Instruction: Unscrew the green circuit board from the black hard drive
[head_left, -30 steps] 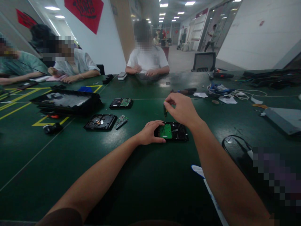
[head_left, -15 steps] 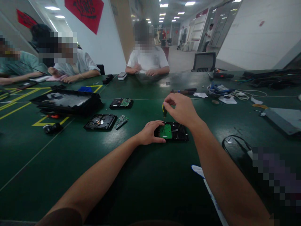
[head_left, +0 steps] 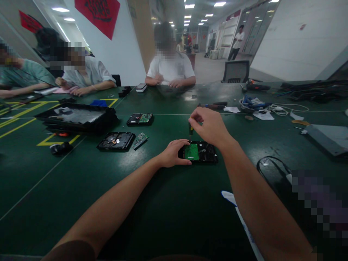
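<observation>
A hard drive lies on the green table with its green circuit board facing up. My left hand grips the drive's left end, thumb along the near edge and fingers along the far edge. Above it, my right hand pinches a small screwdriver with a dark and yellow handle, held upright. The screwdriver's shaft points down to the board's far left corner, beside my left fingertips; whether the tip touches a screw is too small to tell.
Left of my hands lie a second hard drive, a loose circuit board and another drive. Black trays stand farther left. A grey metal box and cables lie right. Several people sit across the table.
The screwdriver in my right hand has turned between the fingers, its yellow marking now on another side. Both hands keep nearly the same place. A person in the background has shifted.
</observation>
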